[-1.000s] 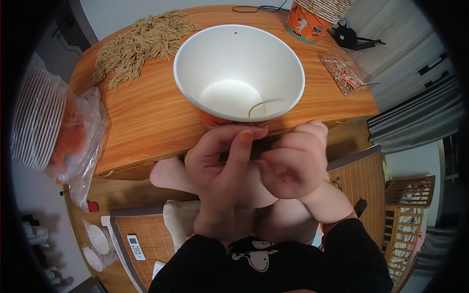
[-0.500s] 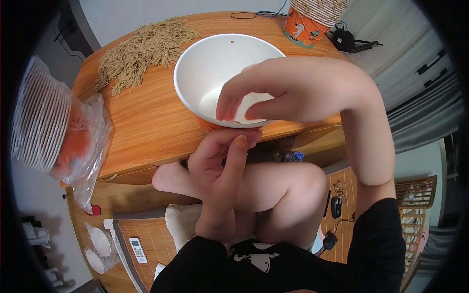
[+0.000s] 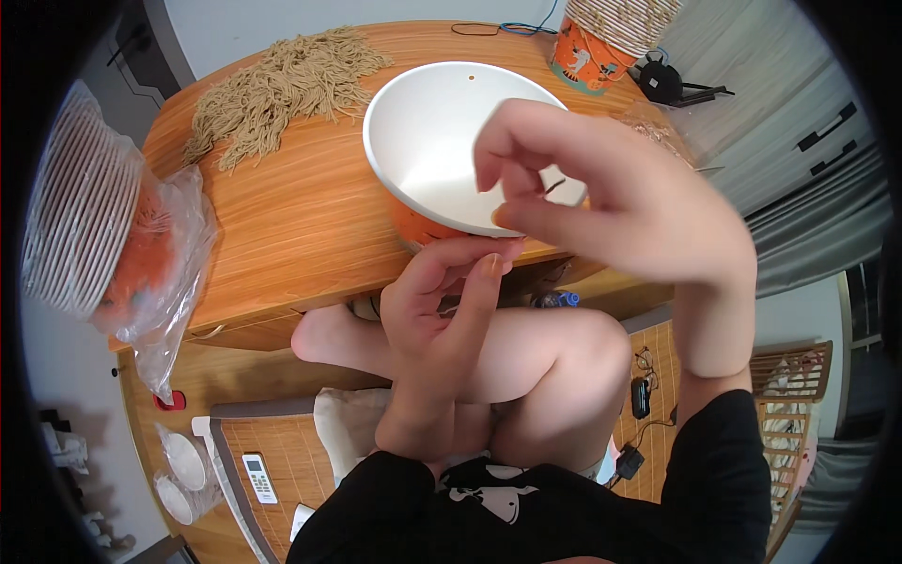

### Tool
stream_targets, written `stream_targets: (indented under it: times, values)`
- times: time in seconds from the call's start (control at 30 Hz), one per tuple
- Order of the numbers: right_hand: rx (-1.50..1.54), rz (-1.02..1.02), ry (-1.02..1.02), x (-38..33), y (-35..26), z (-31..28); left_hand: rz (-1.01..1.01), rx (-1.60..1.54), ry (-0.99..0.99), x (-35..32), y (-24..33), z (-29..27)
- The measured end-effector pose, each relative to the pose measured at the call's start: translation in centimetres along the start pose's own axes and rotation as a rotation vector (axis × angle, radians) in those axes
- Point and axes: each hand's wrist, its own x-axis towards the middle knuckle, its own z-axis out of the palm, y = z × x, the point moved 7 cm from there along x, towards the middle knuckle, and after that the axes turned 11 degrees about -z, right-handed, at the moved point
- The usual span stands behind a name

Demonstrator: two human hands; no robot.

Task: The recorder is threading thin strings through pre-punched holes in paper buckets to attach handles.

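We see a wood-grain table spanning the upper view. Below it is our black T-shirt, printed with a white cartoon figure. At the left, a stack of white-rimmed buckets sits in clear plastic, which blurs its orange print. The white-lined bucket stands at the table's near edge, mouth tilted toward us, its orange outside showing below the rim. Beyond its left side lies a heap of tan cords; at the far right stands an orange bucket printed with animal figures.

Our right hand arches over the right side of the white-lined bucket, its thumb and forefinger tips apart. Our left hand is at the near rim, thumb and forefinger tips close together; we cannot tell whether they pinch anything. The remote control at lower left carries marks too small to read. Smallest is a thin dark strand beside our right fingers; we cannot tell whether they hold it.
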Motion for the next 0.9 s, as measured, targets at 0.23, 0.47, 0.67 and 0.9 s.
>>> stream_targets:
  times: [0.23, 0.47, 0.67, 0.9]
  values:
    - [-0.643, -0.275, 0.623, -5.2, -3.2, 4.5, 0.079, 0.055, -0.067, -0.1, 0.9, 0.6]
    - [-0.795, -0.225, 0.770, -7.3, -2.5, 7.0, 0.226, 0.089, -0.046, 0.2, 1.7, 1.6]
    - [-0.767, -0.210, 0.821, -8.4, -1.3, 7.4, 0.186, 0.129, -0.025, 0.5, 1.6, 2.2]
    - [-0.190, -0.024, 0.889, -9.6, 3.0, 8.3, 0.122, 0.000, -0.060, 0.4, 1.1, 2.0]
